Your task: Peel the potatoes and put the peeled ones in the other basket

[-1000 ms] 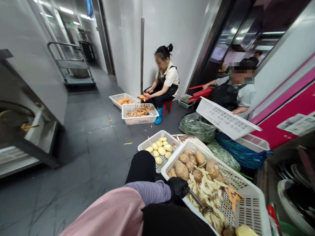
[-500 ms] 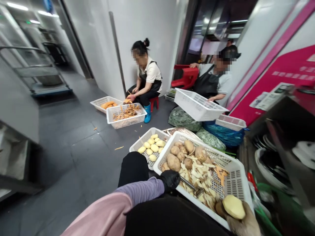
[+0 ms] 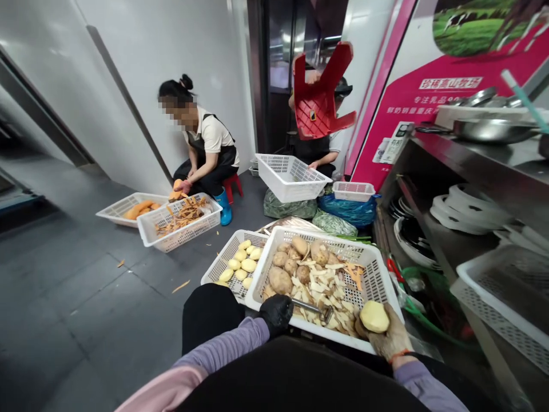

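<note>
My left hand, in a black glove, is closed round the handle of a metal peeler. The peeler's head lies over potato peelings in a white basket. At the basket's near right corner, my right hand, in a pale soiled glove, grips a peeled potato. Several unpeeled potatoes sit in the left part of this basket. Just left of it, a second white basket holds several peeled potatoes.
A co-worker sits behind baskets of orange peelings and peeled orange vegetables. Another person raises a red stool behind a white crate. Filled bags lie ahead; a metal shelf with dishes stands at right.
My view has turned to the right. The other person's red stool has been lifted higher and tipped. Both my hands keep their hold, on the peeler and the potato.
</note>
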{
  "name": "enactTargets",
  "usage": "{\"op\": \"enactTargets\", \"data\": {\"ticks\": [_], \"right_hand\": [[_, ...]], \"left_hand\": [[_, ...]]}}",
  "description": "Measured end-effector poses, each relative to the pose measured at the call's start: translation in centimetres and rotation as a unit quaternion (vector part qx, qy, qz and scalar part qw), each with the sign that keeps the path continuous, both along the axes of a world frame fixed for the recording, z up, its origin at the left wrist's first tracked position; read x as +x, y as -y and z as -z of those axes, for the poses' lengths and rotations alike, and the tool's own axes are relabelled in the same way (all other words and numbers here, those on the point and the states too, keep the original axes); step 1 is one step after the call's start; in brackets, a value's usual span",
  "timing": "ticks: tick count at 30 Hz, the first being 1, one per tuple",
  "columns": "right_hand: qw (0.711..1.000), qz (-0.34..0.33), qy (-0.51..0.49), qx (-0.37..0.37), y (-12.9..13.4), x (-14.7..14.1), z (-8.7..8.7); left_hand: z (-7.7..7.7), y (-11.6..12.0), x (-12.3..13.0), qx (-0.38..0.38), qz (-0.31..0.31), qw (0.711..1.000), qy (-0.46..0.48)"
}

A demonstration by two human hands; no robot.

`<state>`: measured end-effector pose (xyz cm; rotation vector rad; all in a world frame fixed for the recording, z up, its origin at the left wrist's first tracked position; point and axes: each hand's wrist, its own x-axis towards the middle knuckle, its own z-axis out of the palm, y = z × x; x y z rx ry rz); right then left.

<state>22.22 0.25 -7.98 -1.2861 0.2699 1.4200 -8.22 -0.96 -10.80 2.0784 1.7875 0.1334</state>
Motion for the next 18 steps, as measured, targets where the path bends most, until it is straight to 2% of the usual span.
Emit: {"op": "enactTargets", "data": {"ticks": [3,7,14,18], "right_hand": [[0.998,0.053,-0.033,-0.016,0.2,-1.1,-2.0],[0.997,0.067,-0.038,-0.024,0.4,-1.7,-3.3],[0.996,0.064,-0.047,-0.03,0.3,-1.7,-3.2],[0.999,0.039,-0.005,-0.018,0.2,-1.3,-2.3]], "left_hand": [[0.1,0.0,-0.1,0.003,0.012,1.0,-0.006],[-0.1,0.1,0.0,-0.004,-0.003,1.0,-0.009],[-0.7,0.1,0.1,-0.018,0.004,1.0,-0.01],[-0.3,0.0,0.1,-0.009,0.014,0.999,-0.03]]}}
